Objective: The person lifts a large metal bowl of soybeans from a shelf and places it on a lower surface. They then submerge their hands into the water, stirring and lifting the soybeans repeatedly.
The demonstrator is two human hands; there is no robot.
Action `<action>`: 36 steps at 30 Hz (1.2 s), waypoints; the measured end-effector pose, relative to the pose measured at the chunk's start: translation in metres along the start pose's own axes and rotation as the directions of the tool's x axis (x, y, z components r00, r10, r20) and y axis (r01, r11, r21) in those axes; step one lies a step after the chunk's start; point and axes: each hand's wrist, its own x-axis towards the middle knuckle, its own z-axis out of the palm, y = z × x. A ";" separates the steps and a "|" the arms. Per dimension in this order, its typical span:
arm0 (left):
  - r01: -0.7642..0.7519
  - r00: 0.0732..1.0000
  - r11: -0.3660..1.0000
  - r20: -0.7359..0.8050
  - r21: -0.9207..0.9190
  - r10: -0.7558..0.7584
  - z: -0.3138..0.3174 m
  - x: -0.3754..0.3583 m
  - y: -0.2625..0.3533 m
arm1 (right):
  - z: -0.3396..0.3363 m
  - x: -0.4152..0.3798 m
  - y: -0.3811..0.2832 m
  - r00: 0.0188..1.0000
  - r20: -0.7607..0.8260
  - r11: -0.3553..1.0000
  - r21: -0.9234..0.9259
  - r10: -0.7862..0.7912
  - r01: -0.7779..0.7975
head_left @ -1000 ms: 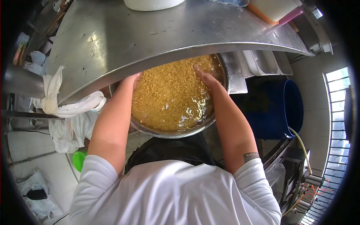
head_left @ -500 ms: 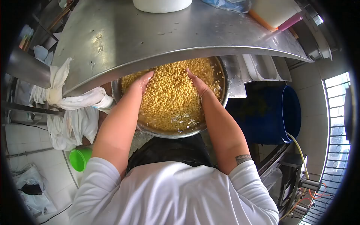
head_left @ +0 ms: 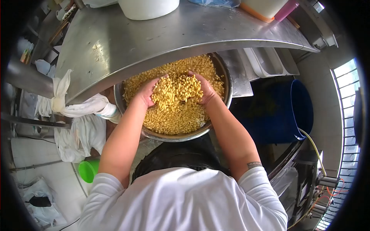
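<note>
A large round metal bowl [head_left: 230, 82] holds many wet yellow beans [head_left: 169, 122] and stands partly under the edge of a steel table. My left hand [head_left: 148, 91] is cupped at the left of a heap of beans, with its fingers partly hidden by them. Opposite it, my right hand [head_left: 204, 88] cups the heap from the right. Between the two palms the scooped beans sit above the rest, and some fall down toward me.
The steel table [head_left: 135, 46] carries a white tub [head_left: 148, 9] and a white container with an orange base [head_left: 258, 8]. A blue barrel [head_left: 273, 111] and metal trays [head_left: 266, 61] are at the right. Left are knotted white cloths [head_left: 86, 133] and a green bucket [head_left: 88, 170].
Both hands have come up out of the beans with a heap between them. The view has shifted slightly, showing more of the white tub.
</note>
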 end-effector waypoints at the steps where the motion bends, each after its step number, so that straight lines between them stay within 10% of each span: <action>1: 0.016 0.998 0.999 0.069 -0.038 -0.013 -0.001 0.002 -0.002 | 0.004 -0.003 0.002 1.000 0.004 1.000 0.016 -0.025 0.024; 5: -0.158 0.986 0.985 -0.047 0.071 0.161 0.022 -0.015 -0.011 | 0.025 -0.023 0.011 0.976 -0.196 0.986 -0.155 -0.092 0.062; 7: -0.149 0.868 0.743 -0.273 0.652 0.414 0.039 -0.021 -0.010 | 0.030 -0.022 0.019 0.925 -0.285 0.856 -0.511 -0.253 0.076; 12: -0.321 0.831 0.750 -0.208 0.578 0.515 0.037 -0.014 -0.023 | 0.059 -0.048 0.018 0.948 -0.266 0.899 -0.437 -0.174 0.042; 15: -0.221 0.973 0.975 -0.053 0.033 0.223 0.033 -0.032 -0.010 | 0.052 -0.042 0.025 0.981 0.012 0.980 0.040 -0.196 0.195; 22: -0.163 0.985 0.984 0.041 -0.068 0.166 0.035 -0.060 0.009 | 0.040 -0.048 0.011 0.966 0.201 0.975 0.178 -0.165 0.130; 32: -0.227 0.974 0.971 -0.014 -0.079 0.226 0.013 -0.054 0.015 | 0.044 -0.051 0.003 0.967 0.219 0.968 0.237 -0.131 0.078; 34: -0.228 0.972 0.971 0.042 -0.069 0.232 0.007 -0.047 0.014 | 0.057 -0.056 0.000 0.986 0.005 0.986 0.013 -0.169 0.169; 36: -0.407 0.868 0.749 -0.034 0.522 0.496 0.004 -0.037 0.010 | 0.052 -0.048 0.000 0.938 -0.217 0.928 -0.319 -0.269 0.192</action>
